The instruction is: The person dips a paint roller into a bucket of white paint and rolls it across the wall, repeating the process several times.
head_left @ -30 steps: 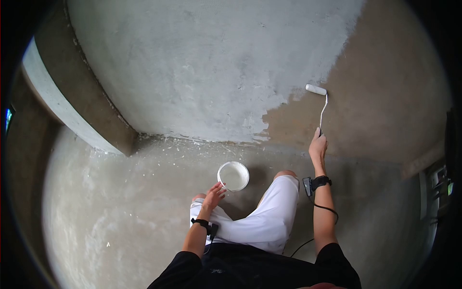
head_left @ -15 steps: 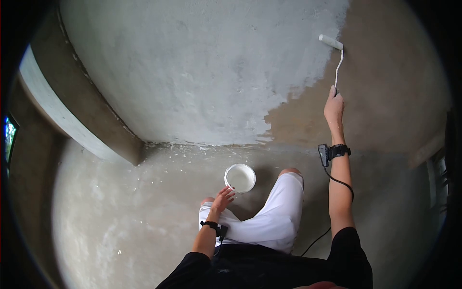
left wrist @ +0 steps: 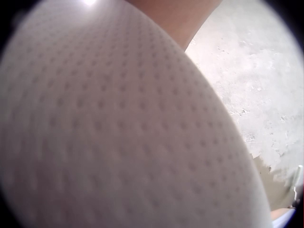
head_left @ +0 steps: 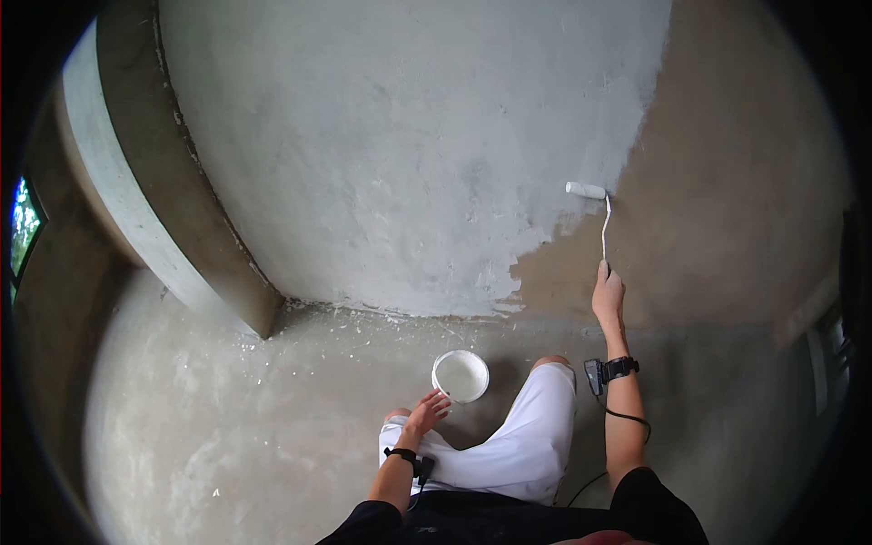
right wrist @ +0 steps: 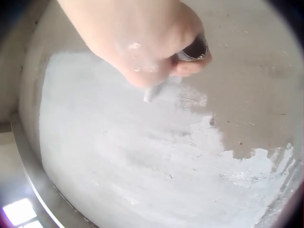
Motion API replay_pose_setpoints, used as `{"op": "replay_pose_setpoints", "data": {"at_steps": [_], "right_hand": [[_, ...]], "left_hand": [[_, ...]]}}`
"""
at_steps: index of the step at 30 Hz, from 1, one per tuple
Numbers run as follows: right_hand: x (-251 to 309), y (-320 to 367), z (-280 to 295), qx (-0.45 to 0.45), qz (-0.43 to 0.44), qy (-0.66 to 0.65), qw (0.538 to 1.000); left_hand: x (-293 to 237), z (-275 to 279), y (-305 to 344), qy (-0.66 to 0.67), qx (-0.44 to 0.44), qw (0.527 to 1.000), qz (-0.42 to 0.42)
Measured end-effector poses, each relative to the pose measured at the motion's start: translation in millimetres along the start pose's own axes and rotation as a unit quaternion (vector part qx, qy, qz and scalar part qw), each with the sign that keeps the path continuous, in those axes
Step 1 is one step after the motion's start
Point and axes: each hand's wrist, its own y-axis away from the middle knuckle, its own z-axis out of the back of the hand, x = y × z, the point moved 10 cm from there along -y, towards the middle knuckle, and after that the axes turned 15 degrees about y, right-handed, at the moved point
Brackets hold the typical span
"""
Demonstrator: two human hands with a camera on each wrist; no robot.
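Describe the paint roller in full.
The roller has a short, pale, cylindrical sleeve and a thin, bent, whitish frame running from the sleeve's right end down to a dark handle gripped by the right hand. The sleeve lies nearly level before the wall, at the paint's edge; contact is hard to judge.

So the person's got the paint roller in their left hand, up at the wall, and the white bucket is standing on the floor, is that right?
Not quite: the head view shows the paint roller in the person's right hand, not the left. The rest stands: the roller is up at the wall, and the white bucket is standing on the floor.
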Motion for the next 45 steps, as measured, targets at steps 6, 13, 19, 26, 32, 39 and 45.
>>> {"op": "replay_pose_setpoints", "data": {"at_steps": [6,13,19,26,32,39,45], "right_hand": [[65,-64,58,-0.050,0.004,0.020,0.999],[93,-96,84,-0.093,0.002,0.026,0.995],[49,-43,17,-0.044,-0.033,0.056,0.997],[17,17,-47,0.006,-0.073,0.031,0.997],[72,-22,16,-0.047,-0.024,0.019,0.998],[130,-66,59,-0.076,-0.014,-0.017,0.997],[81,-13,-15,-0.021,-0.036,0.050,0.998]], "left_hand": [[10,-1,-4,-0.041,0.007,0.998,0.037],[5,-4,-3,0.007,0.052,0.999,-0.004],[6,-10,2,-0.074,0.040,0.996,0.006],[2,-28,14,-0.124,0.016,0.992,0.011],[11,-8,3,-0.108,0.000,0.994,0.027],[9,-9,3,-0.105,-0.014,0.994,0.016],[5,-11,7,-0.111,-0.007,0.994,0.002]]}}
